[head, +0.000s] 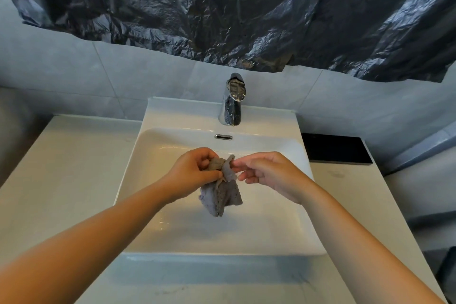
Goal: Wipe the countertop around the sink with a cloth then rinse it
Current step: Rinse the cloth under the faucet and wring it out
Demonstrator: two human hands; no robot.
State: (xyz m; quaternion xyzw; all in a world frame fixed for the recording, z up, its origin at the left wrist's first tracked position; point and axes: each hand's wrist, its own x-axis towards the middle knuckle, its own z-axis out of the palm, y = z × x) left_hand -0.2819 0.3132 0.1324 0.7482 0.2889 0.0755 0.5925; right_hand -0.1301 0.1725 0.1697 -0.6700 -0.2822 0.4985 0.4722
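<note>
Small grey knitted cloth [222,192] at frame centre, hanging bunched over white rectangular ceramic sink [148,155]. Left hand [195,173] clenched on cloth's upper part. Right hand [266,175] just beside it, thumb and fingertips pinching cloth's top edge. Chrome tap [233,101] above centre. White countertop [61,168] left and right of sink. Black rectangular tray [335,148] at right, on countertop. Crumpled dark plastic sheet [222,7] across top.

Crumpled dark plastic sheet [246,7] across the grey tiled wall [74,69]; black tray [335,148] at right.
</note>
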